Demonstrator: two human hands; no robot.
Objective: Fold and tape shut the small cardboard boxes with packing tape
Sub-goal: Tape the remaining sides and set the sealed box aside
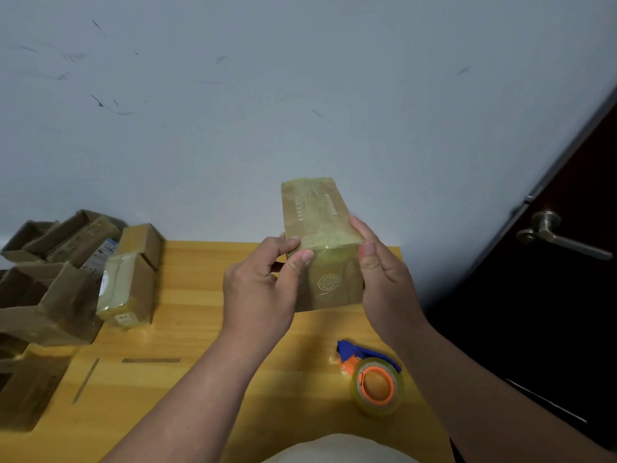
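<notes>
Frame centre: taped box [320, 242] held above the table [200, 315]. Left hand [263, 289] pinches its left edge; right hand [384, 275] grips its right side. Tape dispenser [374, 379] lower right; other boxes [66, 279] left.
</notes>
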